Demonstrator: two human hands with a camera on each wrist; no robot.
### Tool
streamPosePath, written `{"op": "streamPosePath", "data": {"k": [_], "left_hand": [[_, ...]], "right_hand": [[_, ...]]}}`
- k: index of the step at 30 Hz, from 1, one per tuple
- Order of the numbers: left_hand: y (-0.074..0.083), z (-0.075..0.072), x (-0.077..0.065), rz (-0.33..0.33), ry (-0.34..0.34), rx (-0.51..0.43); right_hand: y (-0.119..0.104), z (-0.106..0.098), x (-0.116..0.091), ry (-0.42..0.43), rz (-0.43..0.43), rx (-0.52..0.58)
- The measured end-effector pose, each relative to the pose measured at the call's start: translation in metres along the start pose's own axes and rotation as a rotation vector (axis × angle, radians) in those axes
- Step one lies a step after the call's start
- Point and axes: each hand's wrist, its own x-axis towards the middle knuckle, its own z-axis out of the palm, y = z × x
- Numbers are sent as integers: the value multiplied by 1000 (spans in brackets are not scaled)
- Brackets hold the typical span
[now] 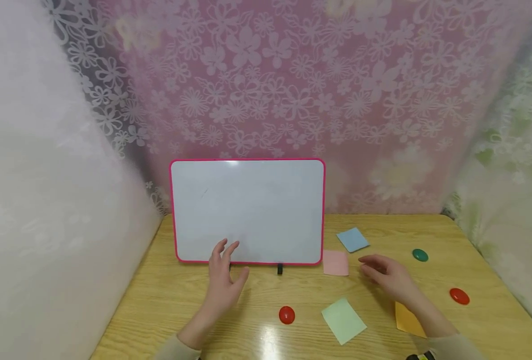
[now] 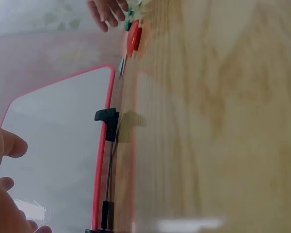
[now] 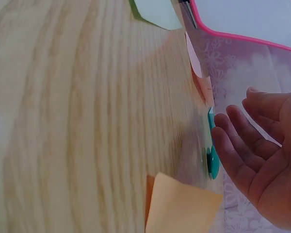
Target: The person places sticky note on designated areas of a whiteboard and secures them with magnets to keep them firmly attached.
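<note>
A whiteboard (image 1: 248, 210) with a pink frame stands at the back of the wooden table. My left hand (image 1: 225, 280) hovers before its lower edge, fingers spread, holding nothing. To the right, my right hand (image 1: 392, 277) is held above the table with loosely bent fingers and an empty palm. The pink sticky note (image 1: 336, 263) lies just left of that hand, beside the board's corner. A blue sticky note (image 1: 353, 240) lies behind it and a green sticky note (image 1: 344, 321) in front. My right forearm partly hides an orange sticky note (image 1: 407, 320).
One red round magnet (image 1: 286, 315) lies in front of the board; another red magnet (image 1: 459, 296) and a green magnet (image 1: 420, 255) lie at the right. A black clip foot (image 1: 280, 269) shows under the board. A floral curtain (image 1: 266, 90) hangs behind the table (image 1: 158, 310).
</note>
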Motion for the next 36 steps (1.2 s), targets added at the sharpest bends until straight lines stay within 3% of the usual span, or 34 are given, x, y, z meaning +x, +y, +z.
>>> {"op": "streamPosePath", "data": {"k": [7, 14, 20, 24, 36], "left_hand": [[9, 13, -9, 28, -177, -5], [17, 19, -16, -29, -397, -3], [27, 24, -18, -30, -566, 47], [33, 27, -19, -28, -636, 78], [41, 36, -18, 60, -798, 195]], "right_hand": [[4, -7, -7, 4, -40, -115], [7, -20, -18, -28, -37, -161], [12, -36, -23, -59, -40, -219], [18, -45, -25, -78, -45, -268], [37, -66, -31, -145, -22, -333]]}}
